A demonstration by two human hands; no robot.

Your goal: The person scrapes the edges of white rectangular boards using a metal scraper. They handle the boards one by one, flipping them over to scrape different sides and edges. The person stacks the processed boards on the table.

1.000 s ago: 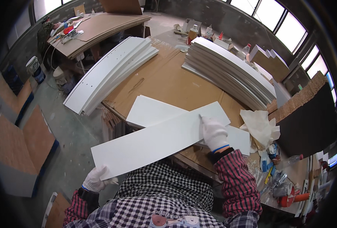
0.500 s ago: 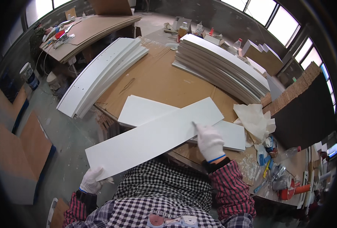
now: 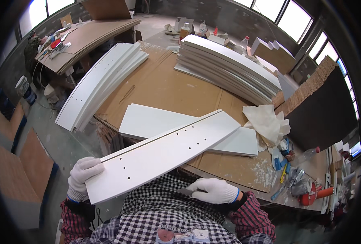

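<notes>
A long white board (image 3: 160,156) lies slanted before me, its face with several small dark holes turned up and a groove along its far edge. My left hand (image 3: 82,177), in a white glove, grips its near left end. The board's far end rests across other white boards (image 3: 150,122) on the table. Close to my apron, off the board's near edge, my gloved right hand (image 3: 216,191) pinches a small dark grey flat piece (image 3: 184,191); its exact kind is not clear.
A brown-covered worktable (image 3: 164,93) bears a left stack of drilled white boards (image 3: 95,81) and a taller stack of white boards (image 3: 229,67) at the back. Crumpled cream cloth (image 3: 266,122), an orange-handled tool (image 3: 325,192) and a yellow cutter (image 3: 284,173) lie at right.
The board has been turned over, from its plain face to its drilled face. My right hand has come off the board toward my body; my left hand has moved up at its end.
</notes>
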